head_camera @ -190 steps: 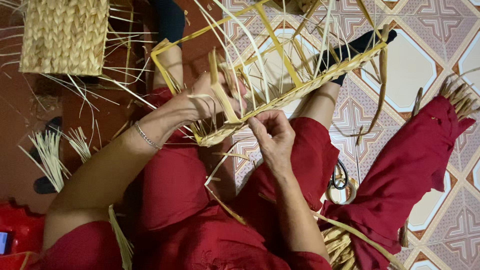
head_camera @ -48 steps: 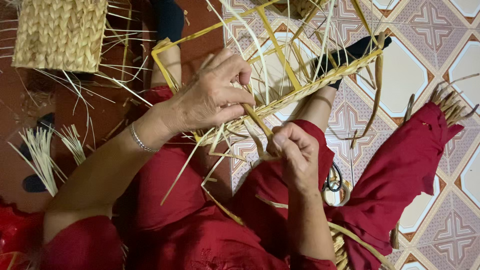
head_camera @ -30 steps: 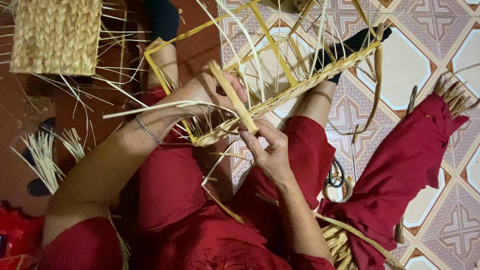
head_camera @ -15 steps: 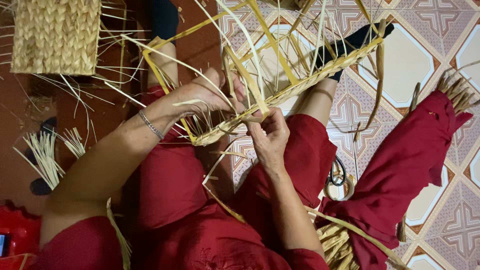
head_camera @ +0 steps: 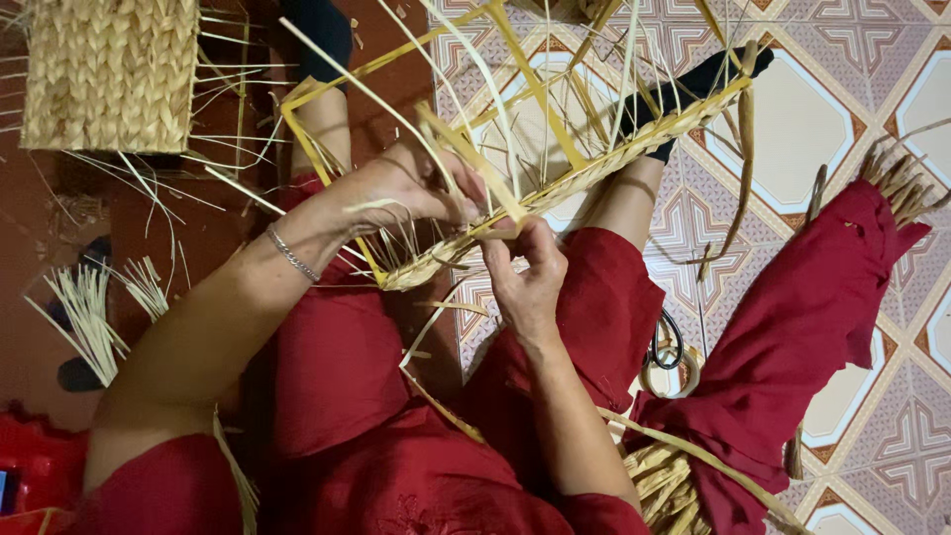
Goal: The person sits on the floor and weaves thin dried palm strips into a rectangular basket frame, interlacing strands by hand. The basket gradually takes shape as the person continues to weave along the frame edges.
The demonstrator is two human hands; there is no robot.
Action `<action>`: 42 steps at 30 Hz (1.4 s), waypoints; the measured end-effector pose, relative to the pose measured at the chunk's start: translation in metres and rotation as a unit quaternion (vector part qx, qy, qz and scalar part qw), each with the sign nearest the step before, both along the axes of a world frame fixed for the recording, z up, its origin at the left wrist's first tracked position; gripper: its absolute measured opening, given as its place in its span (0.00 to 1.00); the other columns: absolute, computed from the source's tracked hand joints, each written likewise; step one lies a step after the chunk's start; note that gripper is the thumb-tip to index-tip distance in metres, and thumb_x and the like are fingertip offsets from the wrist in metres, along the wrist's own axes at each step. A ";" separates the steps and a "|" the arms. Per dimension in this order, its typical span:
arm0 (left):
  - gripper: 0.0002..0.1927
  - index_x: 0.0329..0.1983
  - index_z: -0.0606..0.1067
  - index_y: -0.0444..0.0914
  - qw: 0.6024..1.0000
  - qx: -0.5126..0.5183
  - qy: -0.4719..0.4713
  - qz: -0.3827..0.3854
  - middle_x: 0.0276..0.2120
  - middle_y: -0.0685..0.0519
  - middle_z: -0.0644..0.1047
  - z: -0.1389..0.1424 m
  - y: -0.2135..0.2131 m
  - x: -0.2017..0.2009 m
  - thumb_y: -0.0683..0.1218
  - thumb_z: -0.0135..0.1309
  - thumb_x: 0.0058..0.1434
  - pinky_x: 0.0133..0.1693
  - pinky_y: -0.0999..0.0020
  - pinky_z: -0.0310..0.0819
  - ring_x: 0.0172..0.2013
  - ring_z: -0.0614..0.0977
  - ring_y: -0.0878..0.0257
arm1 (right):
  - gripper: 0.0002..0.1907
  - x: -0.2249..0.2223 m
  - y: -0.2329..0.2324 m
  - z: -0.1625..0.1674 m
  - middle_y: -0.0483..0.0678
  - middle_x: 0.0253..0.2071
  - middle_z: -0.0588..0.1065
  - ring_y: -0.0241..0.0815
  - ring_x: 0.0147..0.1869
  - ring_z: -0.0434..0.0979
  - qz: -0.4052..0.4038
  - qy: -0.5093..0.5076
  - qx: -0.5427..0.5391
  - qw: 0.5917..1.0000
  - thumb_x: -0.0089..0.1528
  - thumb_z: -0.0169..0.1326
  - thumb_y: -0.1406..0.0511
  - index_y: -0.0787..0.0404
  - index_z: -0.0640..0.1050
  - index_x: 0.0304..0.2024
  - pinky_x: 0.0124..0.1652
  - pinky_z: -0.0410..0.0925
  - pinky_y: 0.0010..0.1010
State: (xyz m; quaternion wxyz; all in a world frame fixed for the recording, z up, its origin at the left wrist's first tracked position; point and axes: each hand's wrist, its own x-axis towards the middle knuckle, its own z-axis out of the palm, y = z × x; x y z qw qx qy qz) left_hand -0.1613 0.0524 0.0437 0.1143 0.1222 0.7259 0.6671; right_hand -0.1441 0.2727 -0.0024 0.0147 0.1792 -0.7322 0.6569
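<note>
My left hand (head_camera: 396, 193): grip closed on pale straw strips (head_camera: 436, 139) at the near edge of the half-woven basket (head_camera: 555, 188), a bracelet (head_camera: 292, 253) on the wrist. My right hand (head_camera: 530, 282): fingertips pinching a strip at the woven rim. Basket: propped over my knees, loose strands standing up. Finished woven basket (head_camera: 109, 74): upper left, on the floor. Cut straw bundle (head_camera: 89, 317): left. Scissors (head_camera: 669, 347): on the tiled floor (head_camera: 792, 129), beside red cloth (head_camera: 792, 327).

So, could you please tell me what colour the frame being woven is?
Pale straw yellow: the half-woven strip basket frame shows best in the head view.
</note>
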 end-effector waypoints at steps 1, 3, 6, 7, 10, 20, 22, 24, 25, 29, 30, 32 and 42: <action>0.13 0.41 0.82 0.37 1.000 -0.019 -0.011 0.011 0.39 0.53 0.83 -0.002 -0.001 0.001 0.41 0.69 0.52 0.45 0.70 0.80 0.41 0.84 0.65 | 0.08 0.002 0.001 0.004 0.45 0.33 0.77 0.30 0.36 0.76 -0.003 0.007 0.015 1.000 0.63 0.62 0.75 0.67 0.75 0.41 0.37 0.71 0.22; 0.14 0.39 0.80 0.39 0.997 -0.056 -0.034 0.033 0.38 0.54 0.83 -0.008 0.000 0.000 0.42 0.70 0.51 0.45 0.70 0.81 0.41 0.84 0.65 | 0.09 0.005 0.005 0.012 0.48 0.36 0.79 0.33 0.39 0.79 0.008 0.109 0.051 0.993 0.61 0.62 0.75 0.67 0.75 0.42 0.40 0.72 0.25; 0.14 0.38 0.79 0.38 0.999 -0.014 0.029 0.034 0.37 0.54 0.83 -0.017 0.007 -0.005 0.43 0.72 0.52 0.45 0.69 0.81 0.40 0.84 0.65 | 0.10 0.005 0.007 0.019 0.51 0.37 0.79 0.38 0.39 0.81 0.009 0.191 0.094 0.977 0.60 0.62 0.75 0.67 0.76 0.43 0.41 0.73 0.28; 0.14 0.38 0.79 0.37 0.999 0.002 0.023 0.034 0.36 0.53 0.83 -0.019 0.009 -0.005 0.43 0.72 0.51 0.44 0.70 0.81 0.40 0.84 0.64 | 0.10 0.004 0.007 0.020 0.51 0.37 0.79 0.39 0.38 0.81 0.007 0.206 0.107 0.973 0.61 0.63 0.75 0.67 0.77 0.43 0.40 0.73 0.28; 0.15 0.38 0.78 0.37 0.999 -0.008 0.004 0.045 0.35 0.52 0.82 -0.019 0.009 -0.006 0.42 0.72 0.51 0.43 0.71 0.80 0.38 0.83 0.64 | 0.14 -0.003 0.005 0.016 0.50 0.33 0.79 0.40 0.34 0.81 -0.002 0.285 0.148 0.947 0.57 0.63 0.73 0.69 0.76 0.44 0.35 0.71 0.30; 0.06 0.39 0.80 0.37 0.997 0.045 0.053 -0.027 0.37 0.52 0.83 0.008 0.000 -0.001 0.39 0.61 0.58 0.43 0.67 0.80 0.39 0.83 0.66 | 0.04 -0.001 0.102 -0.001 0.48 0.21 0.77 0.37 0.21 0.76 0.053 0.028 0.345 0.937 0.54 0.57 0.67 0.63 0.80 0.30 0.27 0.71 0.32; 0.07 0.40 0.81 0.36 0.998 -0.032 0.054 -0.031 0.34 0.52 0.81 0.012 0.002 0.001 0.39 0.62 0.57 0.39 0.68 0.75 0.36 0.80 0.67 | 0.06 0.000 0.129 -0.008 0.49 0.21 0.77 0.38 0.21 0.76 0.049 -0.025 0.404 0.913 0.53 0.59 0.65 0.61 0.82 0.31 0.29 0.72 0.34; 0.10 0.40 0.82 0.37 0.996 -0.077 0.012 -0.042 0.31 0.51 0.79 0.016 0.003 0.001 0.38 0.60 0.55 0.30 0.68 0.69 0.30 0.75 0.65 | 0.09 -0.001 0.154 -0.016 0.49 0.22 0.78 0.39 0.22 0.77 0.020 -0.065 0.469 0.881 0.53 0.59 0.62 0.60 0.82 0.33 0.30 0.73 0.36; 0.10 0.40 0.82 0.37 0.998 -0.045 0.019 -0.051 0.33 0.53 0.80 0.017 0.003 0.002 0.38 0.58 0.55 0.34 0.70 0.72 0.32 0.77 0.67 | 0.10 0.000 0.167 -0.021 0.49 0.23 0.79 0.40 0.22 0.77 0.006 -0.087 0.500 0.862 0.53 0.60 0.61 0.60 0.82 0.34 0.31 0.73 0.38; 0.13 0.42 0.80 0.36 0.998 -0.009 -0.029 -0.054 0.36 0.57 0.81 0.024 0.002 0.005 0.38 0.55 0.53 0.31 0.77 0.69 0.30 0.75 0.72 | 0.14 -0.005 0.209 -0.038 0.51 0.24 0.79 0.46 0.25 0.78 -0.043 -0.136 0.595 0.791 0.56 0.58 0.56 0.58 0.82 0.38 0.34 0.74 0.42; 0.13 0.43 0.80 0.36 0.997 -0.023 -0.061 -0.045 0.36 0.57 0.80 0.025 0.003 0.006 0.38 0.56 0.53 0.26 0.78 0.64 0.26 0.72 0.73 | 0.15 -0.007 0.214 -0.040 0.52 0.25 0.79 0.47 0.26 0.79 -0.063 -0.149 0.582 0.797 0.56 0.57 0.56 0.58 0.81 0.38 0.35 0.74 0.43; 0.14 0.42 0.78 0.37 0.996 0.007 -0.066 -0.057 0.38 0.58 0.79 0.028 0.004 0.006 0.38 0.56 0.52 0.28 0.81 0.69 0.29 0.76 0.75 | 0.15 -0.009 0.217 -0.041 0.53 0.28 0.80 0.49 0.31 0.80 -0.085 -0.157 0.584 0.792 0.56 0.58 0.56 0.59 0.81 0.39 0.39 0.73 0.43; 0.13 0.36 0.77 0.39 0.984 -0.159 -0.073 -0.017 0.32 0.59 0.76 0.034 0.014 0.007 0.45 0.66 0.48 0.24 0.74 0.68 0.25 0.74 0.73 | 0.21 -0.003 0.125 0.009 0.57 0.57 0.76 0.55 0.61 0.75 0.076 0.198 0.284 0.935 0.62 0.60 0.66 0.62 0.76 0.58 0.60 0.67 0.44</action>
